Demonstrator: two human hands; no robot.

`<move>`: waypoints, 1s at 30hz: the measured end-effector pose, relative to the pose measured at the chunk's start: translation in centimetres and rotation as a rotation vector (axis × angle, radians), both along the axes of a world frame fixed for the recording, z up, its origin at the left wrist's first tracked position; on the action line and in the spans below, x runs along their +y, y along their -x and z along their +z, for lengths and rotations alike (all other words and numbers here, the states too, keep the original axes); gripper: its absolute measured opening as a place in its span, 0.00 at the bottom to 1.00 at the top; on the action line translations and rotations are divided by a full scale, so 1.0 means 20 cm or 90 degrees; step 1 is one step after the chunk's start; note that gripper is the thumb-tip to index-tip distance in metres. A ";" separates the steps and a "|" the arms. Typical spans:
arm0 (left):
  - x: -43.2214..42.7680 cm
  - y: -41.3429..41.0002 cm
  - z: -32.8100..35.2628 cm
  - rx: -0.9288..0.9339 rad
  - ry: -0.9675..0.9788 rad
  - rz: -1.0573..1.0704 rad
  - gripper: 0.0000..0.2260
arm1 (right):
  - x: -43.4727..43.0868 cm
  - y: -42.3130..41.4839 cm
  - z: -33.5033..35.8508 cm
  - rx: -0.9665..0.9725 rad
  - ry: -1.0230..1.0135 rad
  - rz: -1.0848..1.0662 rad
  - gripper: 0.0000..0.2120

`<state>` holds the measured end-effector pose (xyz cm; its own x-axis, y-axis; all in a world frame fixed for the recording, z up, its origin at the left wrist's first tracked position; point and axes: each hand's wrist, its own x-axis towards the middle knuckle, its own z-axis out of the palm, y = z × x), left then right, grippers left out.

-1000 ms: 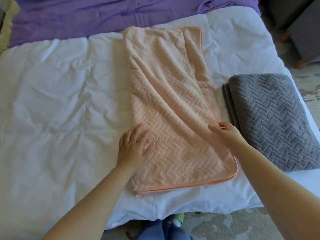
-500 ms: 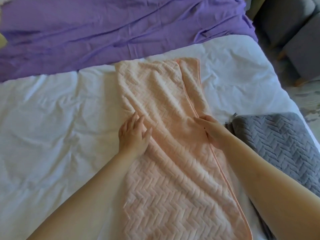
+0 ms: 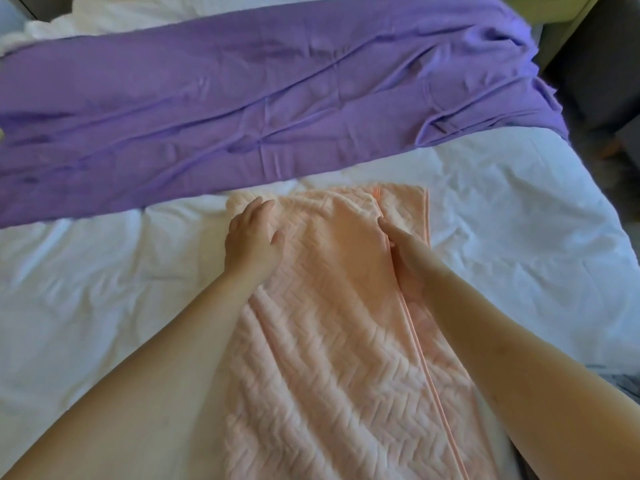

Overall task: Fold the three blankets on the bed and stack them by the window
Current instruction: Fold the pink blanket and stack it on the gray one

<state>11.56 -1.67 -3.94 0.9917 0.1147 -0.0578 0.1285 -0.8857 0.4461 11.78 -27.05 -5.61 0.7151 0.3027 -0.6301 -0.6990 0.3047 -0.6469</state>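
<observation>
A peach quilted blanket [image 3: 332, 341] lies folded into a long strip down the middle of the white bed [image 3: 104, 306]. My left hand [image 3: 252, 237] rests flat on its far left part, fingers straight. My right hand [image 3: 405, 251] lies along the blanket's piped top edge near the far end, fingers extended. A purple blanket [image 3: 242, 116] is spread unfolded across the far side of the bed. Only a sliver of the grey folded blanket [image 3: 627, 382] shows at the right edge.
White bedding bunches at the far left corner [image 3: 86, 15]. Dark furniture [image 3: 602, 81] stands beyond the bed's right side. The bed's right edge runs diagonally past my right arm.
Both hands have slid along the peach blanket from its near end to its far end. The view has tilted up, so the grey blanket has almost left the frame.
</observation>
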 end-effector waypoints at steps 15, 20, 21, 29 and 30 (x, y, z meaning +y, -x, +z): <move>0.38 -0.50 -0.03 0.228 -0.159 -0.079 0.23 | -0.06 -0.47 0.12 -0.229 0.250 -0.164 0.09; 0.43 -0.53 -0.04 0.212 -0.109 -0.123 0.23 | -0.23 -0.48 0.11 -0.266 0.416 -0.046 0.06; 0.44 -0.54 -0.04 0.192 -0.067 -0.112 0.22 | -0.24 -0.47 0.11 -0.255 0.409 -0.024 0.05; 0.45 -0.63 -0.12 0.133 -0.142 -0.015 0.21 | -0.19 -0.49 -0.05 -0.234 0.555 0.095 0.16; 0.45 -0.62 -0.15 0.147 -0.157 -0.017 0.21 | -0.18 -0.48 -0.08 -0.226 0.533 0.080 0.15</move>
<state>24.05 7.24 -6.98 0.9583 0.1281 -0.2555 0.1773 -0.9676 0.1800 21.40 -30.72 -7.28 0.9016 -0.0645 -0.4278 -0.4127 -0.4248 -0.8058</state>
